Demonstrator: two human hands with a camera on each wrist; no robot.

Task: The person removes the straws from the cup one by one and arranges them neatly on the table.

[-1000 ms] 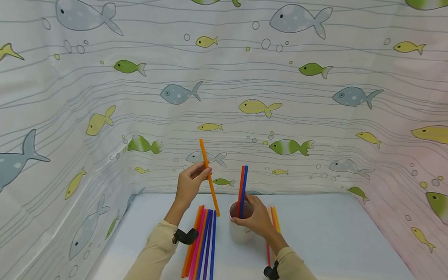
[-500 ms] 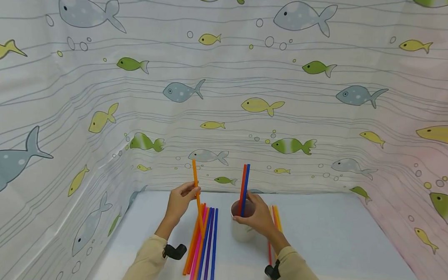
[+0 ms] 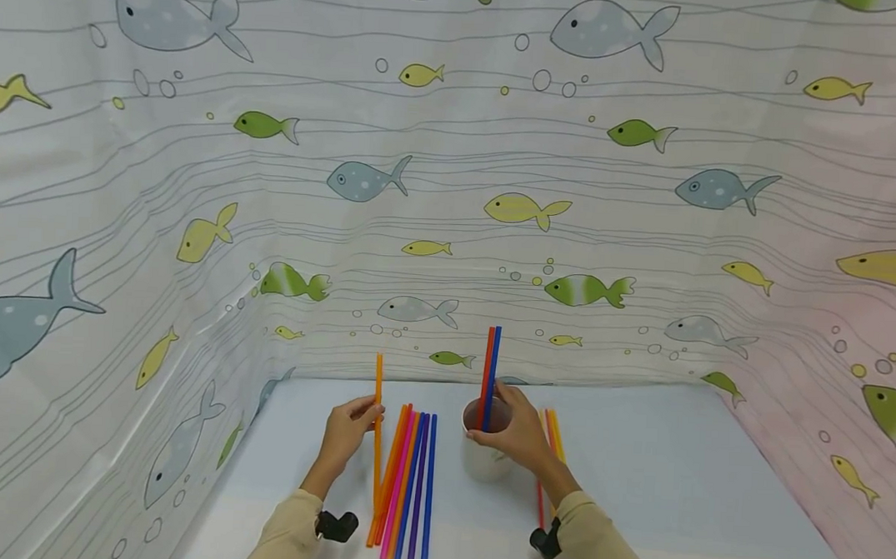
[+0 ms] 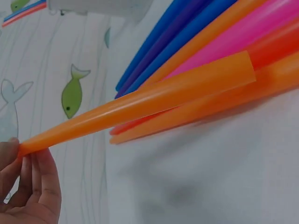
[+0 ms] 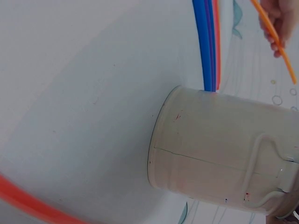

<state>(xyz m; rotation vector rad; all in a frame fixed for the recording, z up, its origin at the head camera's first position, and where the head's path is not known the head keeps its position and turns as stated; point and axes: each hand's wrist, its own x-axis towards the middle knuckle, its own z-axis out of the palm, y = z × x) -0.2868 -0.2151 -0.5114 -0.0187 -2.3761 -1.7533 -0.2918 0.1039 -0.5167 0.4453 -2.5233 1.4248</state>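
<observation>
My left hand (image 3: 345,433) pinches an orange straw (image 3: 376,456) near its upper end. The straw stands almost upright, beside the left edge of a row of straws (image 3: 415,486) in orange, red, pink, blue and purple. In the left wrist view its lower end overlaps the row; whether it touches is unclear. My right hand (image 3: 518,433) grips the rim of a white pail (image 5: 210,144), thumb at the near side and fingers behind. A red straw (image 3: 486,364) and a blue straw (image 3: 494,361) stand in the pail, leaning slightly right.
More straws (image 3: 554,434), red and yellow-orange, lie right of the pail, partly under my right forearm. A fish-patterned curtain (image 3: 453,171) surrounds the white table (image 3: 665,472) at the back and sides.
My left hand has come down and left with the orange straw, which has turned from slanting to nearly upright at the row's left side. My right hand keeps its grip on the pail.
</observation>
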